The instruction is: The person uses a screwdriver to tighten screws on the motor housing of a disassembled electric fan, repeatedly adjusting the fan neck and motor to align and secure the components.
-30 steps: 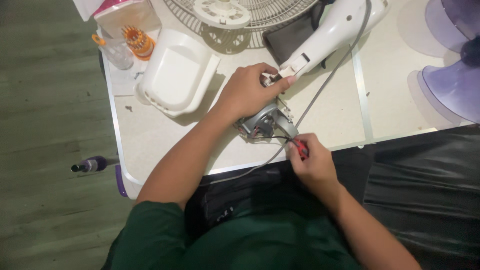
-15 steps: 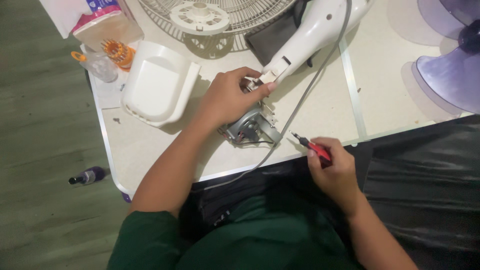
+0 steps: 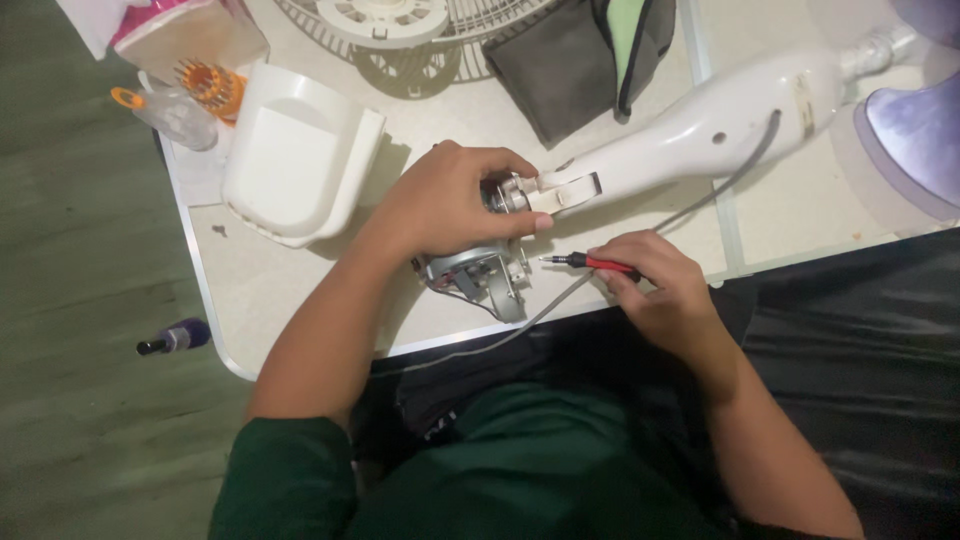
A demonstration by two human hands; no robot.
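meanwhile the step in hand looks like working on the fan motor (image 3: 480, 280), which sits at the near edge of the bench (image 3: 300, 310) where the white fan neck (image 3: 700, 140) meets it. the left hand (image 3: 450, 205) lies over the motor, its grip clenched on the joint, forearm reaching far and right. the right hand (image 3: 660, 290) pinches a red-handled screwdriver (image 3: 590, 263), tip pointing left, just beside the motor. the next move likely calls for seating that tip squarely in a screw.
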